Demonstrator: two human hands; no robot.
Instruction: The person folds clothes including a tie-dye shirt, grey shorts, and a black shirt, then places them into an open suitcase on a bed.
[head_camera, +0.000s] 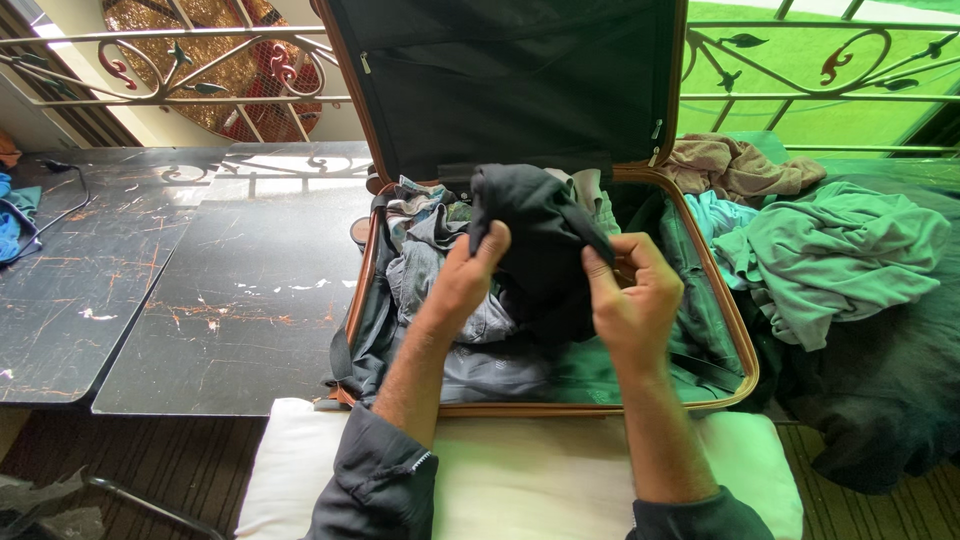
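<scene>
Open suitcase (735, 385) | left hand (462, 283), right hand (632, 300) both gripping dark garment (535, 225)

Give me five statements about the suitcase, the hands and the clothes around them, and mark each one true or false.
1. Both hands, the left hand and the right hand, grip a dark garment. True.
2. The suitcase is closed. False: its lid stands open.
3. A green garment lies right of the suitcase. True.
4. The suitcase is empty. False: clothes fill it.
5. The dark table stands right of the suitcase. False: it is on the left.
</scene>
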